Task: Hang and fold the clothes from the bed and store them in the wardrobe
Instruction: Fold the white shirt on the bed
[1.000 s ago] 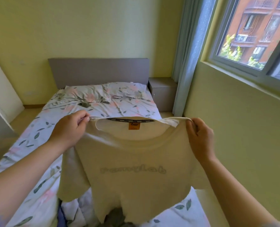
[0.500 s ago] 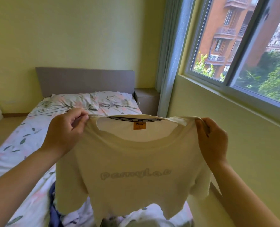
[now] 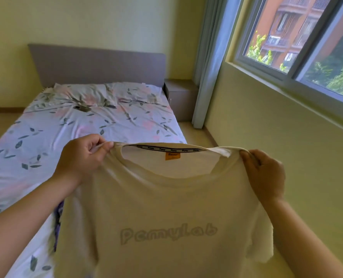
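A cream T-shirt with pale grey lettering and an orange neck label hangs spread out in front of me, above the foot of the bed. My left hand pinches its left shoulder seam. My right hand grips its right shoulder. The shirt's lower hem runs out of the frame. A strip of purple-blue cloth shows on the bed beside the shirt's left edge, mostly hidden by it.
The bed has a floral sheet, two pillows and a grey headboard. A grey nightstand and a pale curtain stand at the right of it. A window fills the right wall. No wardrobe is in view.
The shirt has stayed stretched between both hands. The view has swung back left and down, so more of the bed shows and the shirt fills more of the frame.
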`<state>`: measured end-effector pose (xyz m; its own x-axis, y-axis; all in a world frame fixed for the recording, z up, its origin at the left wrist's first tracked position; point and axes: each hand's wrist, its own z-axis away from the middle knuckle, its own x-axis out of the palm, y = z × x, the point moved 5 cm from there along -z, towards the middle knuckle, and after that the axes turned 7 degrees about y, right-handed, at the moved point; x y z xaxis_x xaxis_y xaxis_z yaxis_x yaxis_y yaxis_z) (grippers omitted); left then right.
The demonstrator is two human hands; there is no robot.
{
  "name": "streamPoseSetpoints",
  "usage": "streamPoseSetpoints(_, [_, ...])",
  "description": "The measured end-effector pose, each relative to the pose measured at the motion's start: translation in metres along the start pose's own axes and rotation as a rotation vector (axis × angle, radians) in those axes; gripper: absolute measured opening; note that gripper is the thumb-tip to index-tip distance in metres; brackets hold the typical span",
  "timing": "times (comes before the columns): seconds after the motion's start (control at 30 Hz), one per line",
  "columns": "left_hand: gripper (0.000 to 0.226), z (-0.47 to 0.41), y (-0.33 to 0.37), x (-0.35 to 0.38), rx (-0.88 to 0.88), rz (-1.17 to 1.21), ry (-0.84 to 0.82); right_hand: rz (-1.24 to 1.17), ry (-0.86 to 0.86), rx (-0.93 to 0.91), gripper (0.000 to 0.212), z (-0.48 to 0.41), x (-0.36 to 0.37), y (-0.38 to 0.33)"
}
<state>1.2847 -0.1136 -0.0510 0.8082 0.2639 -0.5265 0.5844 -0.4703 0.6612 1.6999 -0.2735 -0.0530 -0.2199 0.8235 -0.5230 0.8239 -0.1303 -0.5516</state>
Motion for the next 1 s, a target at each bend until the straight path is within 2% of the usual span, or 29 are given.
streamPoseSetpoints(0.13, [0.033, -0.007, -0.058, 0.075, -0.168, -0.083, -0.127, 0.057, -0.157, 0.039, 0.026, -0.012, 0.076, 0.056])
streamPoseSetpoints(0.33, [0.032, -0.011, -0.155, 0.191, -0.468, -0.085, -0.320, 0.225, -0.409, 0.096, 0.038, -0.026, 0.214, 0.140])
streamPoseSetpoints(0.43, [0.022, -0.014, -0.203, 0.244, -0.580, -0.037, -0.430, 0.260, -0.488, 0.129, 0.041, -0.030, 0.281, 0.175])
streamPoseSetpoints(0.63, [0.020, -0.041, -0.287, 0.329, -0.528, -0.134, -0.289, 0.328, -0.557, 0.168, 0.040, -0.022, 0.399, 0.221])
streamPoseSetpoints(0.77, [0.024, -0.061, -0.334, 0.374, -0.462, -0.173, -0.279, 0.371, -0.539, 0.167, 0.042, -0.022, 0.460, 0.246])
streamPoseSetpoints(0.9, [0.032, -0.062, -0.369, 0.412, -0.467, -0.236, -0.333, 0.448, -0.560, 0.202, 0.045, -0.009, 0.504, 0.275])
streamPoseSetpoints(0.97, [0.032, -0.058, -0.384, 0.428, -0.497, -0.227, -0.339, 0.475, -0.584, 0.218, 0.040, 0.000, 0.522, 0.284])
streamPoseSetpoints(1.0, [0.029, -0.055, -0.392, 0.435, -0.527, -0.194, -0.346, 0.476, -0.602, 0.240, 0.031, 0.006, 0.532, 0.288])
